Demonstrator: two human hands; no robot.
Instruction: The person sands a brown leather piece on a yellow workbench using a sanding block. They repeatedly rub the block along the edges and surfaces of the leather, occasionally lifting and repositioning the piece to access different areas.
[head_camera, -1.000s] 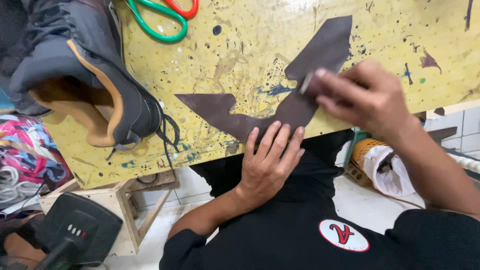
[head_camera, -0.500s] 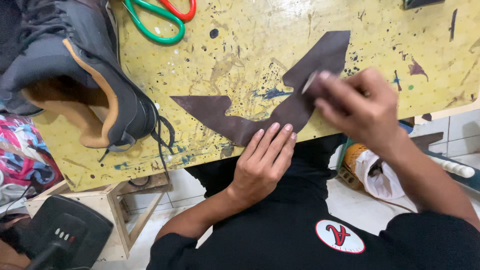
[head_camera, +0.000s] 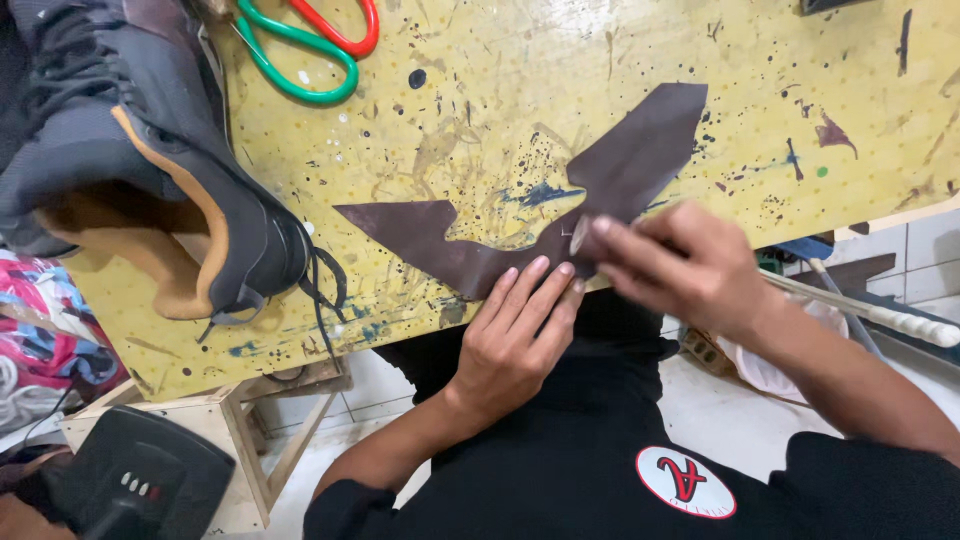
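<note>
We saw a dark brown leather piece (head_camera: 600, 190) lying flat on the yellow, paint-spattered tabletop (head_camera: 500, 90), cut in a long angular shape with one broad arm running up to the right and a narrower, notched arm stretching left, the two meeting in a waist at the near edge of the tabletop. Its surface looked matte and even in colour. Our left hand (head_camera: 515, 335) lay flat with the fingers extended and close together, the fingertips pressing on the lower edge of the leather at that waist. Our right hand (head_camera: 680, 265) was curled, fingers bunched and pinched on a small pale object at the leather just beside the left fingertips; what the object was we could not tell, and the hand was blurred. To the left a dark shoe (head_camera: 150, 170) with tan lining sat on the tabletop, laces hanging over the edge, and green and red scissors (head_camera: 310, 50) lay at the far side. Compared with half a second before, the right hand had moved down along the leather toward the left hand, while the left hand had kept its place.
</note>
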